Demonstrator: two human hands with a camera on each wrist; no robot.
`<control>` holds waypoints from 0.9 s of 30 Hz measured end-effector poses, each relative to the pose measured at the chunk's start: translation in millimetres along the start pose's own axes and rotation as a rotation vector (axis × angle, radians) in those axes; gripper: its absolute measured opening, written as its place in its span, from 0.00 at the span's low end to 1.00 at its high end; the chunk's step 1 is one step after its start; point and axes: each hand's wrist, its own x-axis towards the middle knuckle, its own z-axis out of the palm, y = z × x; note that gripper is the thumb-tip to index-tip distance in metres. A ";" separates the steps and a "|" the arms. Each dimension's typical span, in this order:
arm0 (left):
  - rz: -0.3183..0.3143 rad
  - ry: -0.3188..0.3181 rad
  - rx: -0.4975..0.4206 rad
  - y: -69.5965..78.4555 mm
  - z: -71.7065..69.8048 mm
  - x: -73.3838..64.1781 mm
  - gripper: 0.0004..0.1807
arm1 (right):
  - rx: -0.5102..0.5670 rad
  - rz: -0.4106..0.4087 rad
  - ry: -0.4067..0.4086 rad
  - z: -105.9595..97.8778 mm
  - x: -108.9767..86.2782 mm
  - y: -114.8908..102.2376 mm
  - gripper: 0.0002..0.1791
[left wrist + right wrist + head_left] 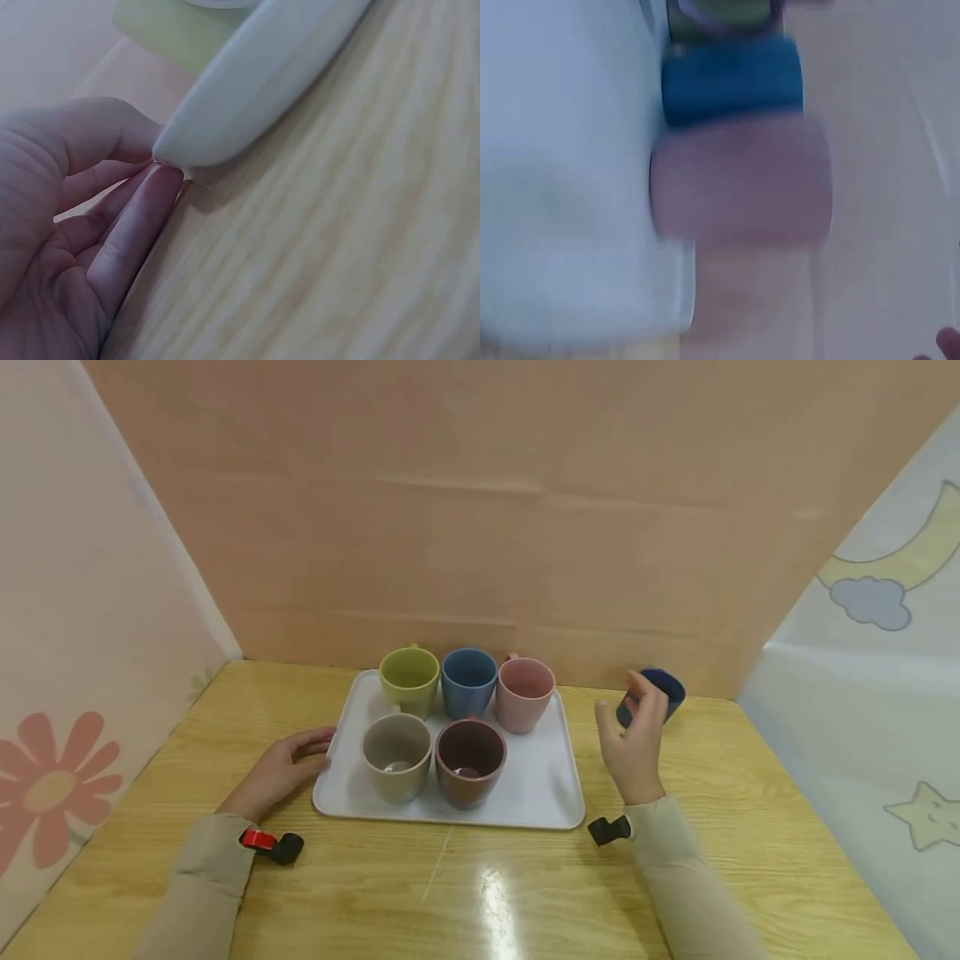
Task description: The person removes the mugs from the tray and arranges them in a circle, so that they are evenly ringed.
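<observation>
A white tray point(536, 785) carries several cups. In the back row stand a green cup point(410, 693), a blue cup point(468, 693) and a pink cup point(522, 706). A beige cup point(396, 777) and a dark reddish-brown cup point(469, 777) stand in front. My left hand point(277, 768) touches the tray's left edge, its fingertips right at the lip in the left wrist view. My right hand point(633, 752), fingers bent and thumb spread, overlaps a navy cup point(671, 689) off the tray; that cup is partly hidden and absent from the right wrist view.
The wooden table point(360, 893) extends in front of the tray. A peach-coloured backdrop point(480, 527) stands right behind the back row. Patterned side walls close in the left and right. Black straps point(609, 831) are on both wrists.
</observation>
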 end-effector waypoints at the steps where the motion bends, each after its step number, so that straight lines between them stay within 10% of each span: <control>1: -0.001 0.003 -0.001 -0.1 -0.3 -0.4 0.32 | 0.027 -0.047 -0.042 5.5 -4.1 -8.7 0.29; 5: 0.006 0.004 -0.010 -0.5 -0.8 -0.1 0.31 | 0.145 -0.093 -0.209 25.0 -19.3 -34.2 0.28; 14: -0.002 0.002 -0.007 0.0 -0.3 -1.0 0.32 | 0.340 0.120 -0.612 56.9 -51.3 -46.0 0.44; 27: -0.010 -0.005 -0.007 0.7 -1.3 -1.4 0.32 | 0.378 0.300 -0.660 79.7 -70.1 -54.7 0.52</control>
